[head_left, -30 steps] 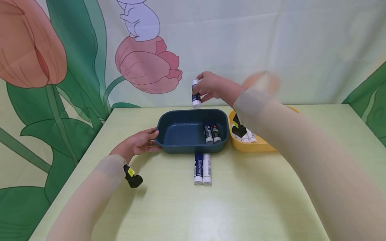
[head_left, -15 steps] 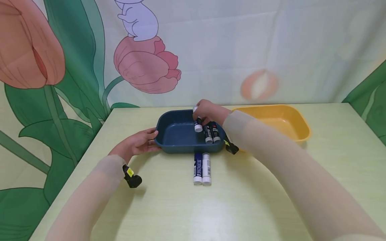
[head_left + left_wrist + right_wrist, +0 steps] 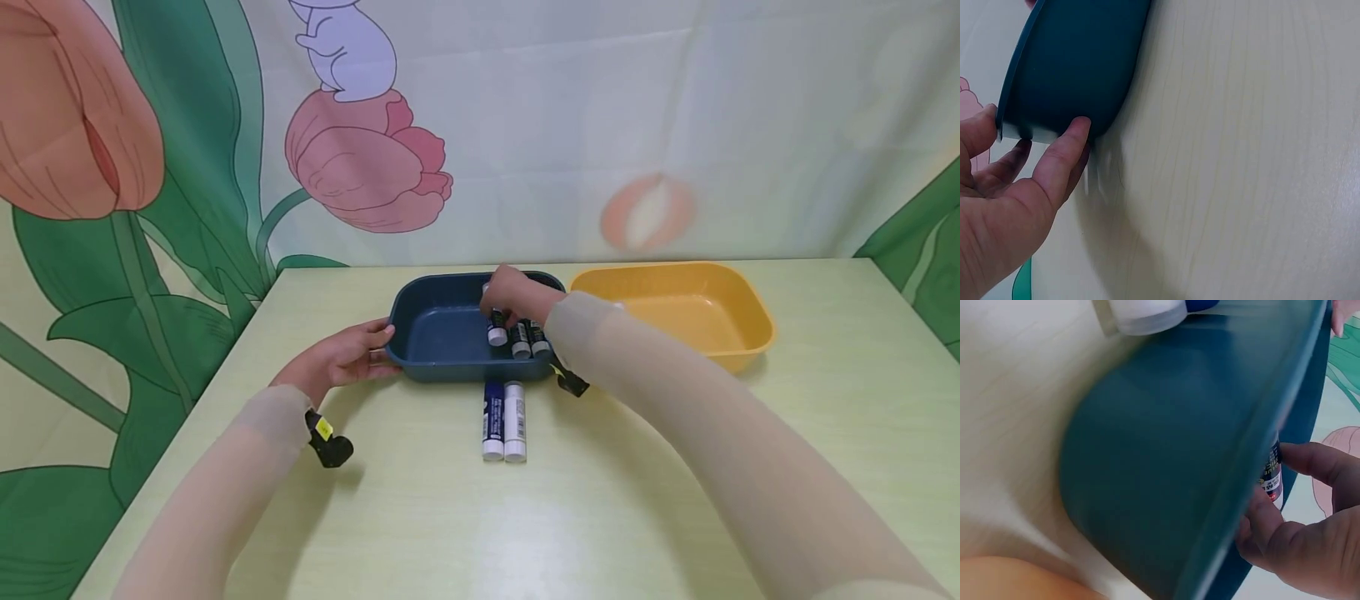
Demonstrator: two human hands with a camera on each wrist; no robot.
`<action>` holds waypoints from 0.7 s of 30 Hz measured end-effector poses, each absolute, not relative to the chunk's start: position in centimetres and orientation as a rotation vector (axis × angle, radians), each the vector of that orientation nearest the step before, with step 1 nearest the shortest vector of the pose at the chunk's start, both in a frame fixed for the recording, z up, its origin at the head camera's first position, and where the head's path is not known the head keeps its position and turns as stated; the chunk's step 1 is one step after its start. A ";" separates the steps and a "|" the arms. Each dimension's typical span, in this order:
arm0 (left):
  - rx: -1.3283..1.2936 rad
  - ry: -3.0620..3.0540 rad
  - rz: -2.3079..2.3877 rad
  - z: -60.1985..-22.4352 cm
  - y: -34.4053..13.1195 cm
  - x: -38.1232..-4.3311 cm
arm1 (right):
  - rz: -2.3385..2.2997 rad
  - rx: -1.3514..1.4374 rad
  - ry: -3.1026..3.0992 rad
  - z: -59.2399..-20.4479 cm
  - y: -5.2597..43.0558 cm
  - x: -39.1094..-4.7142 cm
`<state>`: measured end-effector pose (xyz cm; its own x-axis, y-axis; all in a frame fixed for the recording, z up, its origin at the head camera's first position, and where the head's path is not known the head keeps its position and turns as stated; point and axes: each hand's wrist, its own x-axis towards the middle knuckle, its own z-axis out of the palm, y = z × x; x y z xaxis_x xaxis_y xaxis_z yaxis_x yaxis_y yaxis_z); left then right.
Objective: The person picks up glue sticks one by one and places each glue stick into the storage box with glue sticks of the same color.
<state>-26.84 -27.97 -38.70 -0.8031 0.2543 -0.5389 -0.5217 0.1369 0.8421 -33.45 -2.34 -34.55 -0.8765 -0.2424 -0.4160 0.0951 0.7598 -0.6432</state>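
Note:
In the head view my right hand (image 3: 515, 290) pinches a dark-labelled glue stick (image 3: 497, 327) with white ends, low inside the dark blue bin (image 3: 450, 372). Whether it touches the bin's floor I cannot tell. Two more dark glue sticks (image 3: 521, 340) lie side by side just right of it. From the right wrist, the held stick's label (image 3: 1272, 475) shows between thumb and fingers, partly behind the bin wall (image 3: 1147, 450). My left hand (image 3: 345, 354) touches the bin's left end; the left wrist view shows its extended fingers (image 3: 1063, 153) against the outer wall and the thumb by the rim.
A blue glue stick (image 3: 492, 421) and a white one (image 3: 514, 421) lie against the bin's front on the table (image 3: 420, 517). A yellow bin (image 3: 738, 333) stands at the right, partly behind my right forearm. A printed curtain (image 3: 525, 125) hangs behind.
My right hand has brought the glue stick down from above the back rim into the blue bin, beside the other two. The left hand stays at the bin's end.

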 end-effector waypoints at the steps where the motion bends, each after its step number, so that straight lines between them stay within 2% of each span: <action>1: -0.259 1.840 1.725 -38.7 -28.0 -26.8 | -0.919 -0.108 2.480 -34.6 -2.4 -33.4; 11: -0.269 1.844 1.722 -38.5 -27.9 -26.9 | -0.750 -0.130 2.601 -36.8 -3.1 -35.0; 21: -0.257 1.851 1.716 -38.5 -27.9 -26.8 | -0.619 -0.121 2.631 -35.7 -2.5 -33.5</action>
